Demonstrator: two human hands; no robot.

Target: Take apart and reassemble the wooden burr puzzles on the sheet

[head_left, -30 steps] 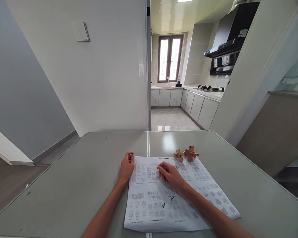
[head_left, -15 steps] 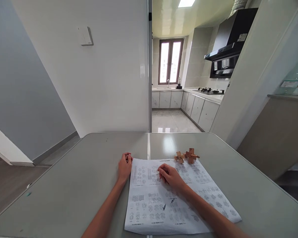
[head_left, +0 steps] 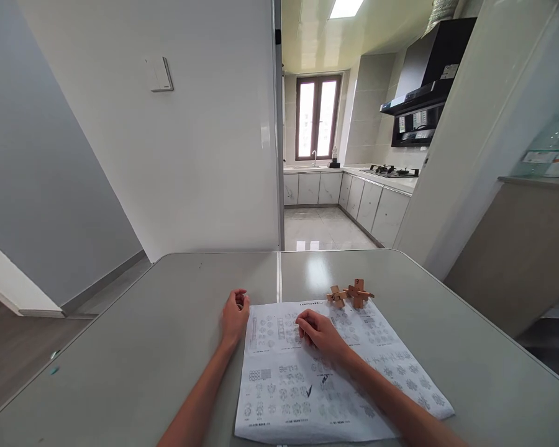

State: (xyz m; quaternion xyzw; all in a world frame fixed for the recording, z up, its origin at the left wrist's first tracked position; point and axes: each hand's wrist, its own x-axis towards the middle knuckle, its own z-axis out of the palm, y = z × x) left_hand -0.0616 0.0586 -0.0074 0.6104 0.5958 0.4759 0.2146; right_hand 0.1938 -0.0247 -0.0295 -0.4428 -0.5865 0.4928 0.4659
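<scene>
A large printed paper sheet (head_left: 279, 391), covered with small line drawings and two dark check marks, lies on the grey table. My left hand (head_left: 235, 316) rests on the tabletop at the sheet's upper left edge, its fingers curled in and nothing seen in them. Over the upper middle of the sheet lies my right hand (head_left: 321, 332), fingers bent together toward the thumb; no object shows in it. Just beyond it, at the sheet's far edge, stand a smaller wooden cross-shaped puzzle (head_left: 337, 297) and a larger one (head_left: 359, 293), close together. Neither hand touches them.
The grey table (head_left: 121, 347) has a centre seam and rounded far corners. A small teal scrap (head_left: 54, 370) lies near its left edge. A white wall panel (head_left: 214, 174) rises behind, beside a kitchen opening. Right, a large plastic bottle (head_left: 552, 149) stands on a ledge.
The view has shifted slightly. My left hand's fingers have moved a little, with the thumb side showing more. My right hand and the wooden puzzles stay in place.
</scene>
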